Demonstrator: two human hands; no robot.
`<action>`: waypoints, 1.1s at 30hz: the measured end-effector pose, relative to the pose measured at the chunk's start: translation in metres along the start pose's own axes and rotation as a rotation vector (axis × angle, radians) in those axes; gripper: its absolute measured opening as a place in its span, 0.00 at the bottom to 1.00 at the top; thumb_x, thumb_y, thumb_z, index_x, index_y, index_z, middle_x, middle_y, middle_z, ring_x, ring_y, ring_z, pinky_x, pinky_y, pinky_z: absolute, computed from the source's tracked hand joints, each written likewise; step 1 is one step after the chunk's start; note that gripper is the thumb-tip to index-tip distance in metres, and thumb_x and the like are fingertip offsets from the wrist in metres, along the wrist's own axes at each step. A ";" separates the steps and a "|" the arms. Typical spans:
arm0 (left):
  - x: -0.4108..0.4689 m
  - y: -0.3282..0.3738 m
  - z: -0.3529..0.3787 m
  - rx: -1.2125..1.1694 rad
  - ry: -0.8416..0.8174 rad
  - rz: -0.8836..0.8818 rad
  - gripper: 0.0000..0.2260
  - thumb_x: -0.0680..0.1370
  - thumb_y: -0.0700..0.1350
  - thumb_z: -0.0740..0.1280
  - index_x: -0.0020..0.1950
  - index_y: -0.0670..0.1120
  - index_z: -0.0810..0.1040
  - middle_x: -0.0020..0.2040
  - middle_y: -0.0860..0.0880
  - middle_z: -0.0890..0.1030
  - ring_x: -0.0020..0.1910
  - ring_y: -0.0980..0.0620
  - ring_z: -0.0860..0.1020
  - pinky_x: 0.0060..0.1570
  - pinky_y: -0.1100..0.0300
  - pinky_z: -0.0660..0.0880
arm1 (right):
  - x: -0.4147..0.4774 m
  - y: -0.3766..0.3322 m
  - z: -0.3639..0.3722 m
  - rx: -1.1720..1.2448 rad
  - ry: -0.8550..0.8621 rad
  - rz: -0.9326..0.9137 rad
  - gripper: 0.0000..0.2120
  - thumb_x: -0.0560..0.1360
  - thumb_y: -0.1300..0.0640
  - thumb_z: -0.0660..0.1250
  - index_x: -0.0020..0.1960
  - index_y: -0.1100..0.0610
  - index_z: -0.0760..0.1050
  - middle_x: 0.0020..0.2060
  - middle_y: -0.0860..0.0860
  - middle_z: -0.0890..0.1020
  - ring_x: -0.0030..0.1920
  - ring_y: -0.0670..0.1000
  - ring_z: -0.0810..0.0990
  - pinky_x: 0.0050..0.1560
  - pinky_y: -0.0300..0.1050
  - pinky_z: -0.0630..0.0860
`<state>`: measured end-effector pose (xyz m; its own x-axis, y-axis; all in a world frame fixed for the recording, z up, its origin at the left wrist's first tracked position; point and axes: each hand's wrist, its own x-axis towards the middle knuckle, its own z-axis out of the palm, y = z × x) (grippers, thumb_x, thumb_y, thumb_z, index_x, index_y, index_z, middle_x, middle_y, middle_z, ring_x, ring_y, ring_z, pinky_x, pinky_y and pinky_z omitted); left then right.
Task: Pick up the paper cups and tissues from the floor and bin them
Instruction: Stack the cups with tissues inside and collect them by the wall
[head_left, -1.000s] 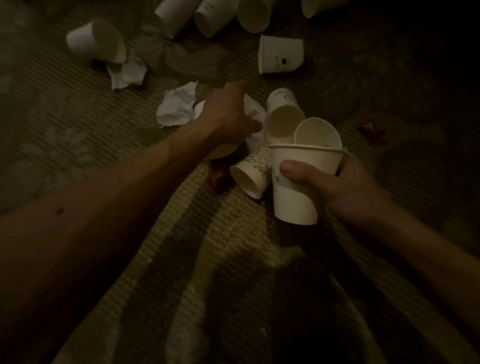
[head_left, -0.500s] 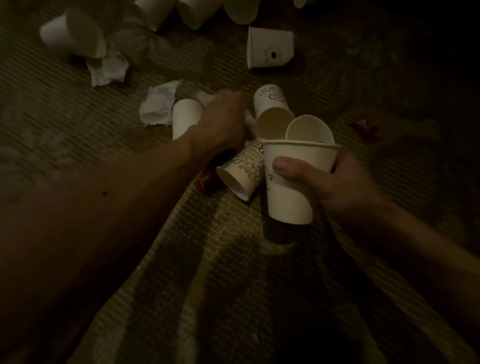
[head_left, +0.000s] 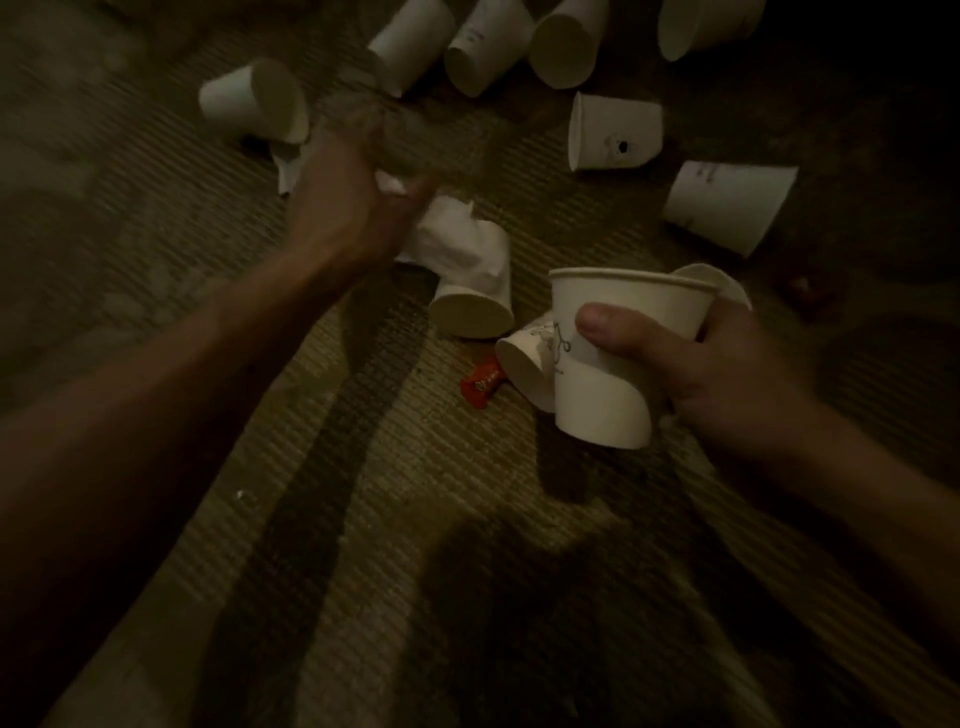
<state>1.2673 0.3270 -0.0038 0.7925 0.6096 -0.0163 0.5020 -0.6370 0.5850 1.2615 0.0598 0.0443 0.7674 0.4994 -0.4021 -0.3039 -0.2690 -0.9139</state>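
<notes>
The scene is dim. My right hand (head_left: 727, 374) grips an upright white paper cup (head_left: 613, 353) just above the carpet, thumb across its front. Behind its rim shows the edge of another cup (head_left: 730, 286), and a printed cup (head_left: 522, 364) lies on its side against it. My left hand (head_left: 353, 202), blurred by motion, reaches forward and pinches a crumpled white tissue (head_left: 452, 244) that drapes over a tipped cup (head_left: 472, 309). A second tissue (head_left: 288, 169) lies partly hidden behind that hand.
Several more paper cups lie tipped on the striped carpet (head_left: 363, 467): one at the far left (head_left: 254, 101), a row along the top (head_left: 483, 49), two at the right (head_left: 615, 132) (head_left: 727, 208). A red wrapper (head_left: 480, 385) lies beside the printed cup.
My left hand has let go of the cup it was at and moved up-left onto the tissue. The view has shifted, so more cups show at the top. My right hand keeps its cup.
</notes>
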 end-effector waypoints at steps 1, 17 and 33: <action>0.002 -0.011 0.003 0.009 -0.037 -0.057 0.18 0.76 0.58 0.70 0.56 0.46 0.81 0.51 0.49 0.83 0.49 0.51 0.81 0.50 0.52 0.79 | 0.000 0.001 0.002 0.001 -0.006 0.011 0.18 0.58 0.43 0.71 0.45 0.48 0.81 0.40 0.43 0.86 0.41 0.43 0.85 0.35 0.34 0.79; 0.006 -0.039 0.045 0.090 -0.069 -0.051 0.10 0.75 0.45 0.72 0.53 0.42 0.82 0.51 0.44 0.82 0.48 0.52 0.77 0.45 0.58 0.72 | 0.015 0.020 0.001 0.028 -0.023 0.112 0.28 0.54 0.39 0.72 0.50 0.52 0.83 0.45 0.48 0.87 0.46 0.48 0.86 0.43 0.44 0.83; -0.141 0.158 -0.189 -0.385 -0.287 -0.157 0.02 0.74 0.41 0.73 0.42 0.45 0.86 0.39 0.52 0.85 0.39 0.58 0.82 0.38 0.60 0.79 | -0.143 -0.225 -0.007 0.433 0.095 0.346 0.15 0.61 0.44 0.72 0.47 0.43 0.81 0.45 0.47 0.87 0.48 0.50 0.86 0.49 0.56 0.82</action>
<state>1.1695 0.2298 0.2437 0.8081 0.4952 -0.3189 0.5016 -0.2950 0.8132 1.2239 0.0432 0.3075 0.6231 0.3606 -0.6940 -0.7357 -0.0310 -0.6766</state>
